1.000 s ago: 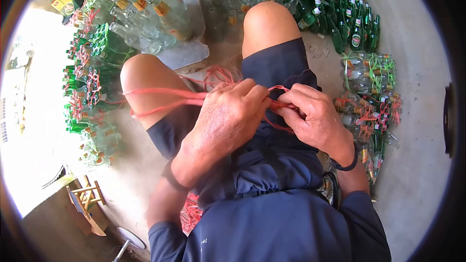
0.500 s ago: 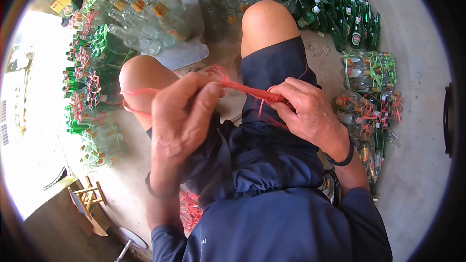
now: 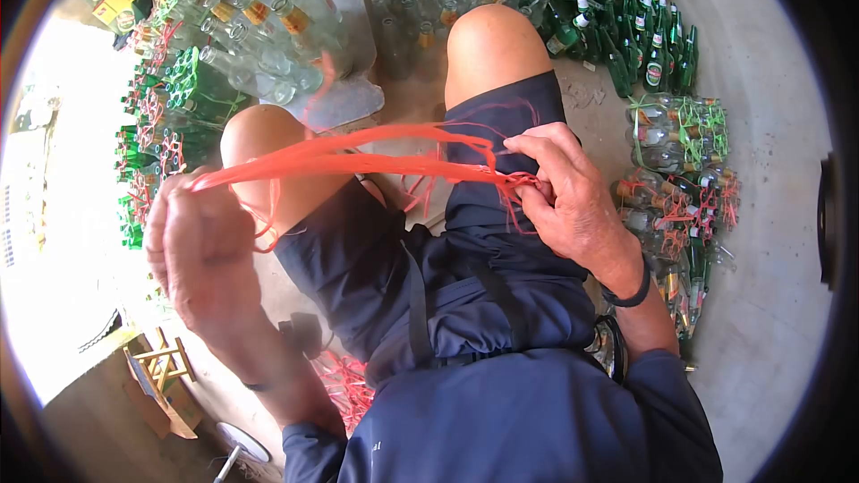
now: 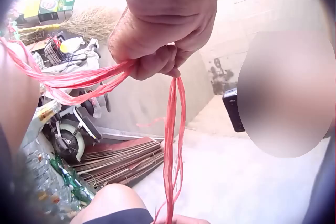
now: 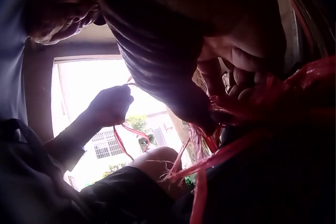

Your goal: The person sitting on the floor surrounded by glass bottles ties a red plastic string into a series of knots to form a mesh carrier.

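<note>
Red plastic twine (image 3: pixel 358 159) stretches in several strands between the two hands, above the seated person's thighs. At the left, the left hand (image 3: pixel 204 250) grips one end with its fingers curled. Strands come out on both sides of that fist in the left wrist view, where the left hand (image 4: pixel 163 24) shows closer. Over the other thigh, the right hand (image 3: pixel 573 192) pinches the gathered, knotted end between thumb and fingers. Frayed twine tails (image 5: pixel 197 174) dangle below the right hand in the dark right wrist view. A loose loop hangs under the left fist.
Clear glass bottles (image 3: pixel 300 31) stand ahead on a grey board (image 3: pixel 344 103). Green bottles (image 3: pixel 658 49) lie at the upper right, tied bundles (image 3: pixel 680 139) below them. More bundles line the left side. A red twine heap (image 3: pixel 344 385) lies beside the person, near a small wooden stool (image 3: pixel 161 367).
The left hand has moved far to the left, away from the right hand, drawing the red twine out into long strands. The right hand stays nearly in place, still pinching its end.
</note>
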